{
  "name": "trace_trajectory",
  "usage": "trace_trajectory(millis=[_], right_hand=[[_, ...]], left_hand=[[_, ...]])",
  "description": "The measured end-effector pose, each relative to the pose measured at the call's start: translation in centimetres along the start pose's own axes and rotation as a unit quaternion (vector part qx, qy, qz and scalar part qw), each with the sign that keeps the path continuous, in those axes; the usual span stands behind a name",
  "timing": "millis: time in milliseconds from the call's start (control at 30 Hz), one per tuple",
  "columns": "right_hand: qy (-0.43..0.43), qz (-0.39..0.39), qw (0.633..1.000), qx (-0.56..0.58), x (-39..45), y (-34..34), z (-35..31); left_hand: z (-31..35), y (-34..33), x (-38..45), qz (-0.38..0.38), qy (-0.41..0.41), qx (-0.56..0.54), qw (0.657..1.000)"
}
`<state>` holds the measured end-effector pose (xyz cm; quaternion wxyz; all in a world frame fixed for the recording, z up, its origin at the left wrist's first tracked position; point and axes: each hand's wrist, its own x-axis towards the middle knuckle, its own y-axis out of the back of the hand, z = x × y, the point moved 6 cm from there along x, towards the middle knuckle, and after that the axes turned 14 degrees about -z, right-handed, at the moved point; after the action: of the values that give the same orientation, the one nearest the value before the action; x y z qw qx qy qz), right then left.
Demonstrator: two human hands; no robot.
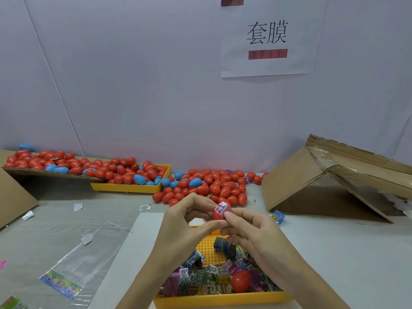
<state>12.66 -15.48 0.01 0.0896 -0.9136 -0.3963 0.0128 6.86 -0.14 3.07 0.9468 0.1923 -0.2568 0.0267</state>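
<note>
Two hands, left (189, 221) and right (249, 228), pinched one red egg (219, 211) with a pink film sleeve (221, 207) between curled fingertips, above a yellow tray (220, 298) of packets on the worktop (334, 253)

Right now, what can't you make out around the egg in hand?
Head view:
red egg: lower part hidden by fingers of left hand and right hand.
pink label on it: print too small.
near yellow tray: front cut off by bottom edge, middle behind the hands.
cardboard box: cut by right edge.
</note>
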Motion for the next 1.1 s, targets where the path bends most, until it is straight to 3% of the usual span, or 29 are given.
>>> trace_trajectory(millis=[167, 400, 800, 867, 967, 1100], right_hand=[[0.002, -0.016, 1.000, 0.021, -0.1, -0.1, -0.3], [0.003, -0.029, 0.999, 0.040, -0.1, 0.1, -0.4], [0.014, -0.046, 0.993, 0.104, 0.0, -0.3, -0.1], [0.052, -0.016, 0.997, 0.046, -0.1, 0.2, -0.5], [0.140, 0.072, 0.972, -0.176, -0.8, 0.8, -1.9], [0.182, 0.065, 0.954, -0.229, -0.7, 0.1, -1.9]], left_hand=[[1.2, -0.8, 0.0, -0.015, -0.094, 0.183, 0.978], [0.0, -1.0, 0.1, -0.046, -0.032, 0.045, 0.997], [0.8, -0.4, -0.1, 0.013, -0.089, 0.061, 0.994], [0.5, -0.8, 0.1, -0.002, -0.062, 0.013, 0.998], [-0.2, -1.3, 0.1, -0.029, 0.001, -0.102, 0.994], [-0.5, -1.2, 0.1, 0.005, 0.053, -0.124, 0.991]])
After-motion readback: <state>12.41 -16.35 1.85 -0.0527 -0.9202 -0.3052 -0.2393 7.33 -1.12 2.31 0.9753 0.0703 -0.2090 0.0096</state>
